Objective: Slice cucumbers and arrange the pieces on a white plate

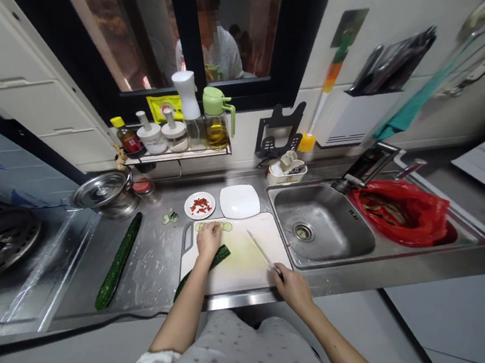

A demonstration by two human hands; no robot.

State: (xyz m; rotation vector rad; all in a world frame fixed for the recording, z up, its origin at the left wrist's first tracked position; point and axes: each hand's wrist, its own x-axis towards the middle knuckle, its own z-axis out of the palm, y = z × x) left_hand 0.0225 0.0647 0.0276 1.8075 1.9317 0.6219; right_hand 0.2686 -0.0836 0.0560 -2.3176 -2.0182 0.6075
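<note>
My left hand (209,240) rests at the upper left of the white cutting board (254,277), its fingers curled down on a row of thin cucumber slices (227,226). Some of the slices are hidden under the fingers. In my right hand (294,287), at the board's lower right, is the handle of a kitchen knife (260,247). Its blade points up and left, low over the board. A cut cucumber (220,255) lies slanted across the board, partly covered by my left forearm.
Behind the board are a plate of chopped red pieces (190,214) and a white plate (239,202). A whole cucumber (120,261) lies left, near cucumber scraps (169,216). The sink (334,249) is right, with a red plastic bag (424,224) beyond. A condiment shelf (168,156) hangs behind.
</note>
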